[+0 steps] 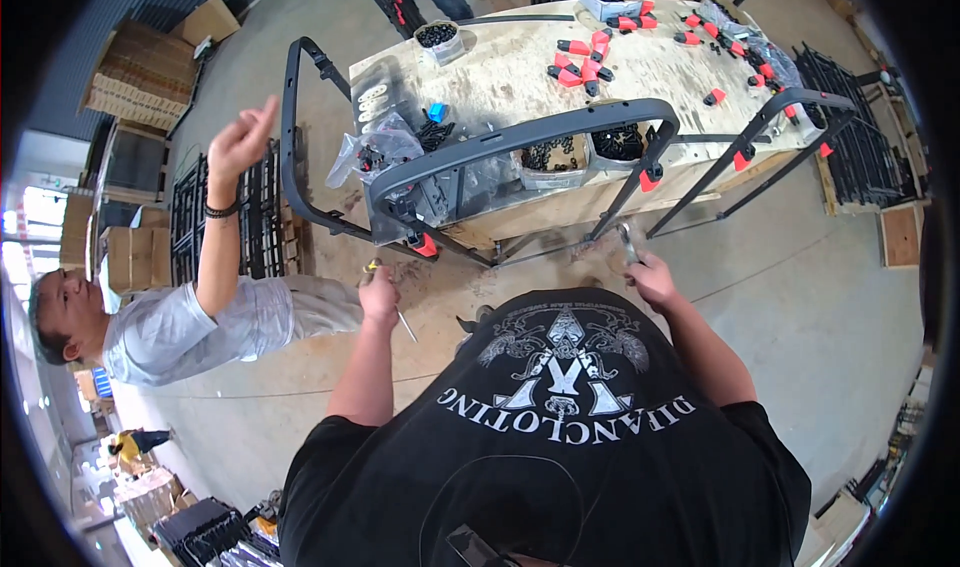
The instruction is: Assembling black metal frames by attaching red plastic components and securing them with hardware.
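Worktable [500, 77] is seen far; screwdriver [406, 325] is gripped by left hand [379, 295], metal tool [627, 238] by right hand [653, 279], both extended forward, well apart.

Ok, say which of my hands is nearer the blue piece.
Left. Left hand is below the blue piece in view, slightly left; right hand is below, well right.

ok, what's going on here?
The person's left hand holds what looks like a yellow-handled screwdriver; the right hand grips a metal-headed tool, kind unclear. Black frames stand ahead, at a wooden table strewn with red-and-black parts. At left, a co-worker has a raised hand.
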{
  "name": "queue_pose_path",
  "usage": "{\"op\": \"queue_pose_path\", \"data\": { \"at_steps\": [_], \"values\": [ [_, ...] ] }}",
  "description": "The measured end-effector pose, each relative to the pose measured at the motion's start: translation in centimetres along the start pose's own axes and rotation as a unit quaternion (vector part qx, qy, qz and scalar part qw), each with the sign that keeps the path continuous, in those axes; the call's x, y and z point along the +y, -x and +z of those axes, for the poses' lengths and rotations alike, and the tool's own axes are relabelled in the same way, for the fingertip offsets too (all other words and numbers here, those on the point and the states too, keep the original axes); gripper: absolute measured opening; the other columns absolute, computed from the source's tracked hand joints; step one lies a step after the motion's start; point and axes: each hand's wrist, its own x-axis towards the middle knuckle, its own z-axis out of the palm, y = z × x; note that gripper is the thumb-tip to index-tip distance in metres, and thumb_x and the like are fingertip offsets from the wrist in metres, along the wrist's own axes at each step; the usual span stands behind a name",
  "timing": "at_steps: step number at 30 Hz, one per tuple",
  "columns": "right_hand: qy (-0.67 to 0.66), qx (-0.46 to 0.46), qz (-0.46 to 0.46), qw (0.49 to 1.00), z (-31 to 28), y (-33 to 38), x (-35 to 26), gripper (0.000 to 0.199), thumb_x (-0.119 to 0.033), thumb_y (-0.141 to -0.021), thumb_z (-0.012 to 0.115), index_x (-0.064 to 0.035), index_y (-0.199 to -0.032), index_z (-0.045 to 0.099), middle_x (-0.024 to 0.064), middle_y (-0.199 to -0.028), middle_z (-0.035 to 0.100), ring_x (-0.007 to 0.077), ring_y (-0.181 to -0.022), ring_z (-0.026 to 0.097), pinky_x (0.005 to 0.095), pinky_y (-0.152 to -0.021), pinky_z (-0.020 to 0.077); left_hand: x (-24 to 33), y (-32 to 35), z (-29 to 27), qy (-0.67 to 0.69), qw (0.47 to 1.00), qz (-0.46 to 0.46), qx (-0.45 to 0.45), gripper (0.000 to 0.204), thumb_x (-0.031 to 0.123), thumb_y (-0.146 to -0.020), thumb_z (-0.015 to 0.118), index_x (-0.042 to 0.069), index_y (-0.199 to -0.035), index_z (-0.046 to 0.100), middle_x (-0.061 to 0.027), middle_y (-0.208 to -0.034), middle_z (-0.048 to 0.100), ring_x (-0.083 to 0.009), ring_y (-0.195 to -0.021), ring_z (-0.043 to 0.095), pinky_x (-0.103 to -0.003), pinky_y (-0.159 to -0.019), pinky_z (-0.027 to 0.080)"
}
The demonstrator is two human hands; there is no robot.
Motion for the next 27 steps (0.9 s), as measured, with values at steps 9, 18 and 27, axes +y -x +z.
{"op": "queue_pose_path", "data": {
  "at_steps": [9,18,27],
  "values": [
    [0.044,-0.008,0.096,0.994,-10.1,-3.6,4.1,0.016,-0.011,-0.082,0.055,-0.0003,-0.091,0.064,0.01,-0.077,0.065,0.0181,-0.065,0.061,0.0333,-0.058,0.0471,-1.4,-0.9,9.5,-0.192,0.948,0.214,0.136,0.057,0.013,-0.071,0.087,-0.001,-0.117,0.057,-0.0094,-0.104,0.069,-0.0183,-0.089,0.065,-0.034,-0.082,0.053],
    [0.075,-0.034,0.035,0.996,-10.6,-5.2,1.9,0.018,-0.011,-0.082,0.058,0.0025,-0.092,0.065,0.0104,-0.075,0.066,0.0194,-0.065,0.063,0.0358,-0.062,0.051,-2.9,-1.6,10.8,-0.273,0.916,0.154,0.25,0.058,0.032,-0.071,0.085,0.002,-0.117,0.066,-0.0162,-0.113,0.072,-0.0316,-0.107,0.069,-0.04,-0.096,0.05],
    [0.247,-0.017,-0.01,0.969,-12.6,-4.7,4.0,0.023,-0.016,-0.08,0.06,0.0012,-0.095,0.066,0.0155,-0.077,0.069,0.0244,-0.067,0.069,0.038,-0.065,0.0544,-2.0,-0.7,12.7,-0.365,0.899,0.075,0.23,0.054,0.032,-0.075,0.076,0.003,-0.119,0.065,-0.0213,-0.114,0.071,-0.0361,-0.11,0.067,-0.041,-0.096,0.05]
  ]
}}
